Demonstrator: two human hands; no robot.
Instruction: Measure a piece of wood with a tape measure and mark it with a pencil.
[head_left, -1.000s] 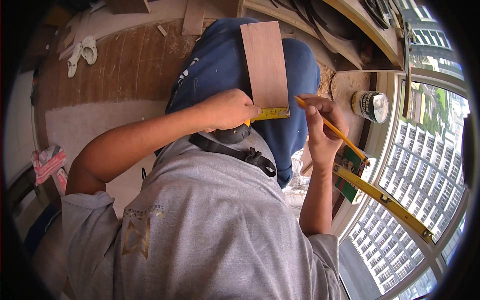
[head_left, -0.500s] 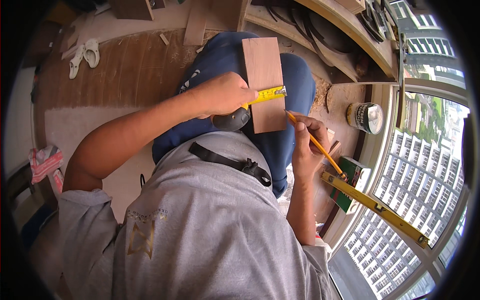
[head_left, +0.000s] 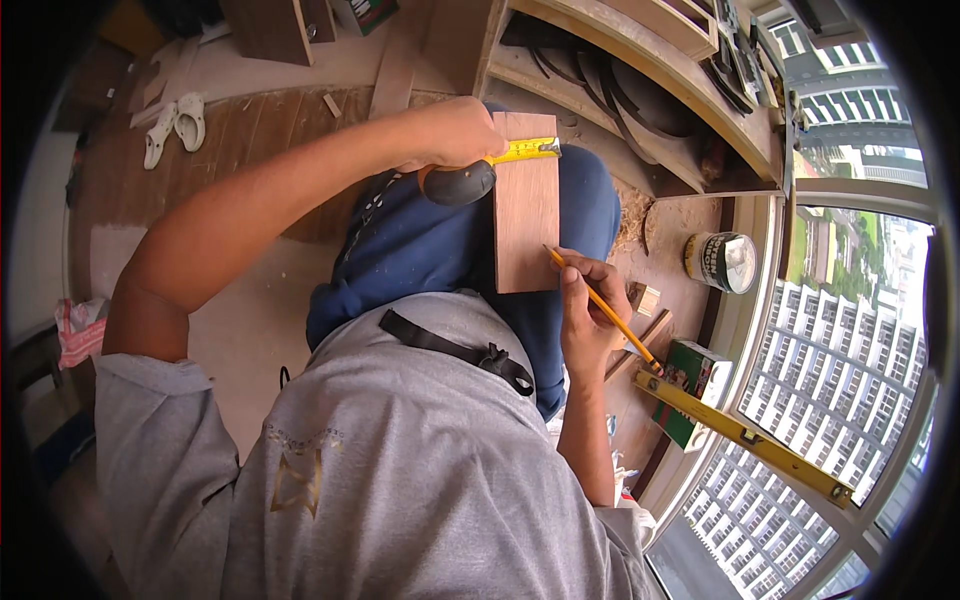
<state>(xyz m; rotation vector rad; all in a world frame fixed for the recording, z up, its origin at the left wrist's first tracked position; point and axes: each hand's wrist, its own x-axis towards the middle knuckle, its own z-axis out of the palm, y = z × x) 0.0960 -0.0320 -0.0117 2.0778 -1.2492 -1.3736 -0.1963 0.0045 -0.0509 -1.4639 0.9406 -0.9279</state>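
Pointing up-left, pencil (head_left: 600,305) lying diagonal

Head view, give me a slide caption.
Left hand holds tape measure across wood panel; right hand marks with pencil.

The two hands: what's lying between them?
In the head view, a brown wooden board resting on the lap spans the stretch between the left hand, which holds a yellow tape measure, and the right hand, which holds a pencil.

A round tin (head_left: 722,262), a yellow level (head_left: 745,437) and white sandals (head_left: 173,127) lie around.
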